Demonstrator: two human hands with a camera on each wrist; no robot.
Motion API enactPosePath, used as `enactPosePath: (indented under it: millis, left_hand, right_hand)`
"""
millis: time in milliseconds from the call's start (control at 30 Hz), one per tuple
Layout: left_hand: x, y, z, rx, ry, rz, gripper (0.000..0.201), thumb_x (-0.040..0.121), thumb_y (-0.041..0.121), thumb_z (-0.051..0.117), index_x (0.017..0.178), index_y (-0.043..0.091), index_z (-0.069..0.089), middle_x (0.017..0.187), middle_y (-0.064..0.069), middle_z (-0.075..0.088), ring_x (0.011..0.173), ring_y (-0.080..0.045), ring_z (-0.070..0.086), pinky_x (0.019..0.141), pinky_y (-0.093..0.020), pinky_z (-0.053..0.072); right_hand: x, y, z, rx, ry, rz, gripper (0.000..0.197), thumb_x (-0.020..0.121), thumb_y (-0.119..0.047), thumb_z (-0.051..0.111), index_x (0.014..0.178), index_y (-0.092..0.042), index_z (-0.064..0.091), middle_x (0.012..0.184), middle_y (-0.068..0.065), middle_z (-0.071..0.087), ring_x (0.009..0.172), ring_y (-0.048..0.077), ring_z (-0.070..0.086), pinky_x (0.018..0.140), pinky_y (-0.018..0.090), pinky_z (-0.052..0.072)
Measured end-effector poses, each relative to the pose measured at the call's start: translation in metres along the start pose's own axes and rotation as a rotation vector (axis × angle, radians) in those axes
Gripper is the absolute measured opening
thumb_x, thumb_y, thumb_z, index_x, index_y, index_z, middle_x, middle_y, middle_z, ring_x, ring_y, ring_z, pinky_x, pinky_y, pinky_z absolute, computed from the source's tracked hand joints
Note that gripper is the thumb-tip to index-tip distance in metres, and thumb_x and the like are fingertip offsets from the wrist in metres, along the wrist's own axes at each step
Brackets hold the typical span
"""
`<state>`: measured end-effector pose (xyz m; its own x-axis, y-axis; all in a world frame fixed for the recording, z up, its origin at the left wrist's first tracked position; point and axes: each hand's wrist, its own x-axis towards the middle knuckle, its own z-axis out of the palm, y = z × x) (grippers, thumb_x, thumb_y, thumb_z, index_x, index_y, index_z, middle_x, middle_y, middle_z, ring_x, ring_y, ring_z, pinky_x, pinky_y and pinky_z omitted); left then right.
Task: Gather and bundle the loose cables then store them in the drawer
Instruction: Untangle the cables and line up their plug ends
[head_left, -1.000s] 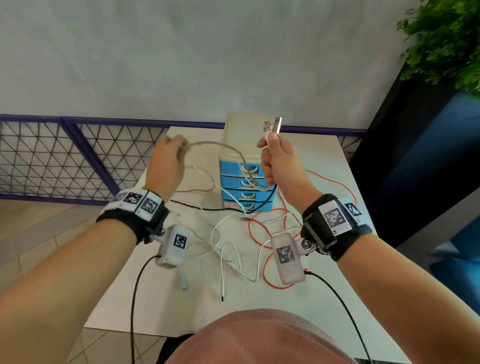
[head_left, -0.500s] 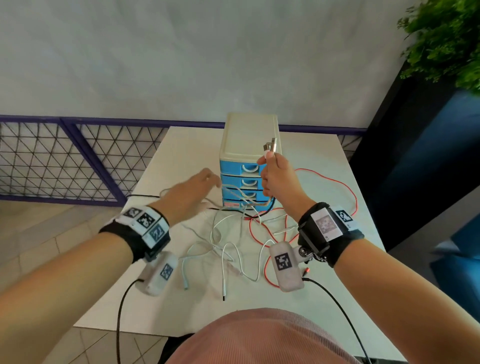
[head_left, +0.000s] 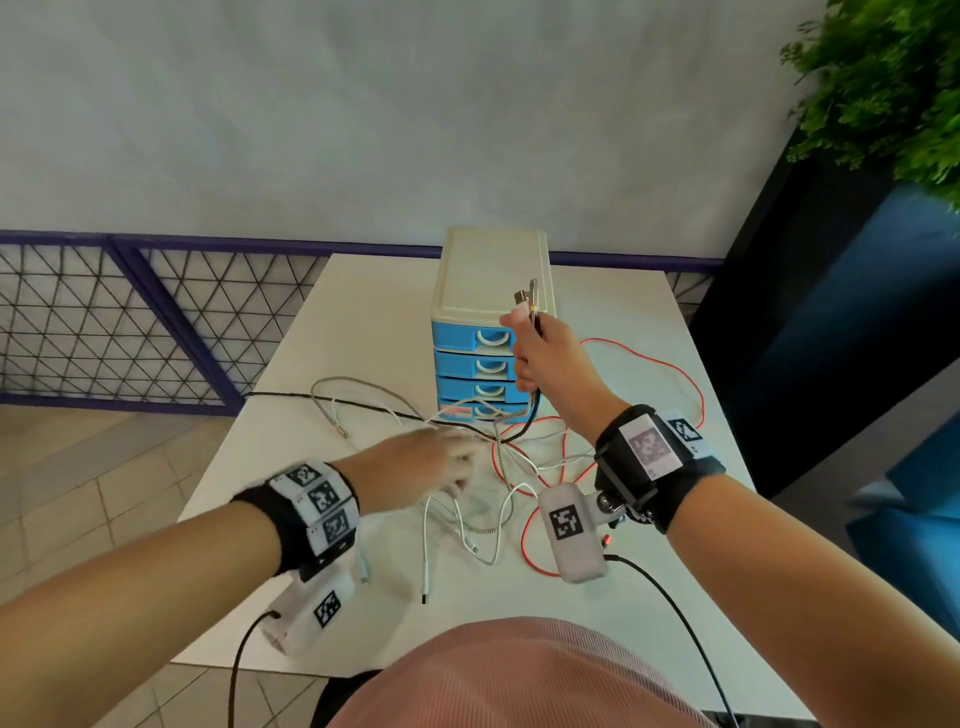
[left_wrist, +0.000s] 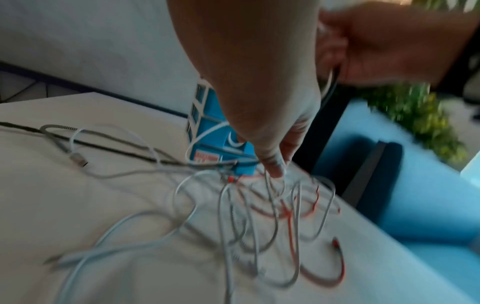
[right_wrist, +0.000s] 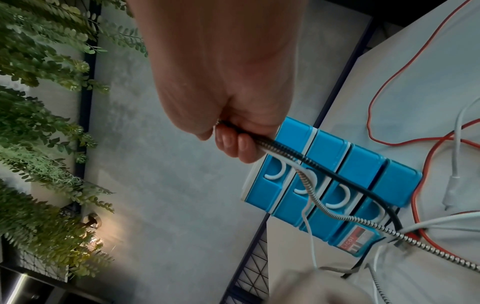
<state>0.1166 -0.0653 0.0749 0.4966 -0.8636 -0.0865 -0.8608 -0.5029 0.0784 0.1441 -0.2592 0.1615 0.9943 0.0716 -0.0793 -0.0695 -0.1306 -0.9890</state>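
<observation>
My right hand (head_left: 535, 358) is raised in front of the blue drawer unit (head_left: 488, 280) and grips several cable ends, with metal USB plugs (head_left: 527, 301) sticking up above the fist. A black cable (right_wrist: 363, 185) and a braided silver cable (right_wrist: 319, 205) hang from that fist (right_wrist: 228, 127) across the drawer fronts (right_wrist: 337, 164). My left hand (head_left: 436, 462), blurred, reaches down into the tangle of white cables (head_left: 488, 519); its fingertips (left_wrist: 272, 166) point at the strands with nothing clearly held. A red cable (head_left: 670, 364) loops at the right. All drawers look closed.
The white table (head_left: 363, 322) carries another black cable (head_left: 332, 400) and a braided plug end (head_left: 340, 431) at the left. A purple mesh railing (head_left: 156, 322) runs behind. A plant (head_left: 883, 88) and blue seating (head_left: 909, 519) lie to the right.
My left hand let go of the braided cable it held up, dropped and moved right into the tangle. The right hand sank slightly, still gripping the plug ends.
</observation>
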Motion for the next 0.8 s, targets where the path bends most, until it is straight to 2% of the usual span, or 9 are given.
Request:
enactPosePath:
  millis: [133, 267, 367, 433, 500, 567, 633, 733, 800]
  left_hand:
    - [0.0, -0.002, -0.018, -0.01, -0.062, 0.043, 0.003, 0.086, 0.023, 0.06, 0.089, 0.025, 0.06, 0.093, 0.006, 0.054, 0.089, -0.013, 0.05, 0.07, -0.032, 0.048]
    - [-0.008, 0.017, 0.006, 0.172, -0.262, 0.176, 0.027, 0.074, 0.017, 0.069, 0.096, 0.029, 0.062, 0.094, 0.007, 0.055, 0.085, -0.015, 0.052, 0.069, -0.033, 0.049]
    - [-0.014, 0.022, 0.022, 0.321, -0.293, 0.213, 0.029, 0.057, 0.02, 0.078, 0.071, 0.031, 0.055, 0.08, 0.01, 0.052, 0.073, -0.011, 0.05, 0.062, -0.025, 0.044]
    - [-0.015, 0.02, 0.028, 0.324, -0.26, 0.185, 0.025, 0.067, 0.018, 0.071, 0.067, 0.028, 0.048, 0.078, 0.012, 0.05, 0.074, -0.011, 0.05, 0.064, -0.025, 0.043]
    - [-0.013, 0.015, 0.025, 0.233, -0.217, 0.131, 0.014, 0.081, 0.019, 0.059, 0.077, 0.03, 0.052, 0.081, 0.012, 0.052, 0.081, -0.011, 0.05, 0.072, -0.027, 0.042]
    - [-0.008, 0.007, 0.014, 0.055, -0.085, 0.048, 0.009, 0.089, 0.025, 0.047, 0.085, 0.031, 0.052, 0.085, 0.01, 0.057, 0.085, -0.013, 0.052, 0.079, -0.029, 0.041]
    - [-0.004, 0.006, -0.006, -0.249, 0.08, -0.128, 0.015, 0.093, 0.028, 0.043, 0.089, 0.027, 0.058, 0.086, 0.006, 0.064, 0.084, -0.013, 0.058, 0.079, -0.029, 0.044]
    - [0.004, 0.005, -0.038, -0.696, 0.447, -0.45, 0.017, 0.095, 0.019, 0.054, 0.081, 0.019, 0.063, 0.077, 0.001, 0.07, 0.068, -0.002, 0.059, 0.068, -0.018, 0.045]
    - [0.011, 0.005, -0.058, -0.832, 0.611, -0.538, 0.017, 0.095, 0.017, 0.054, 0.082, 0.013, 0.064, 0.07, -0.001, 0.07, 0.061, -0.004, 0.061, 0.066, -0.016, 0.048]
  right_hand:
    - [0.002, 0.002, -0.003, -0.05, 0.002, 0.03, 0.039, 0.101, -0.032, 0.042, 0.118, 0.002, 0.053, 0.061, -0.004, 0.034, 0.046, 0.006, 0.034, 0.044, 0.019, 0.037]
    - [0.001, 0.001, -0.003, -0.021, -0.009, 0.04, 0.031, 0.103, -0.03, 0.04, 0.115, -0.008, 0.057, 0.063, -0.003, 0.035, 0.048, 0.006, 0.034, 0.047, 0.02, 0.036]
    - [-0.001, 0.001, -0.005, -0.002, -0.02, 0.036, 0.029, 0.103, -0.031, 0.037, 0.113, -0.012, 0.057, 0.063, -0.003, 0.034, 0.05, 0.007, 0.033, 0.048, 0.021, 0.035]
    - [-0.001, 0.001, -0.006, 0.003, -0.019, 0.042, 0.029, 0.103, -0.03, 0.037, 0.114, -0.012, 0.057, 0.064, -0.003, 0.034, 0.049, 0.007, 0.033, 0.048, 0.021, 0.035]
    - [0.0, 0.002, -0.006, 0.016, -0.017, 0.05, 0.027, 0.103, -0.028, 0.038, 0.113, -0.011, 0.057, 0.063, -0.003, 0.034, 0.049, 0.007, 0.033, 0.047, 0.021, 0.034]
    - [0.001, 0.003, -0.005, 0.043, -0.02, 0.066, 0.024, 0.103, -0.024, 0.037, 0.106, -0.012, 0.057, 0.062, -0.003, 0.035, 0.048, 0.007, 0.032, 0.046, 0.021, 0.032]
    - [0.002, 0.005, -0.003, 0.082, -0.021, 0.069, 0.022, 0.103, -0.019, 0.035, 0.096, -0.014, 0.055, 0.062, -0.002, 0.039, 0.048, 0.01, 0.035, 0.047, 0.022, 0.033]
    - [0.001, 0.005, -0.001, 0.063, -0.015, 0.042, 0.021, 0.103, -0.018, 0.034, 0.092, -0.012, 0.052, 0.073, 0.003, 0.056, 0.056, 0.013, 0.053, 0.05, 0.022, 0.045]
    - [0.001, 0.006, 0.001, 0.09, -0.027, 0.013, 0.022, 0.104, -0.019, 0.035, 0.1, -0.008, 0.053, 0.084, 0.007, 0.067, 0.07, 0.015, 0.067, 0.062, 0.023, 0.056]
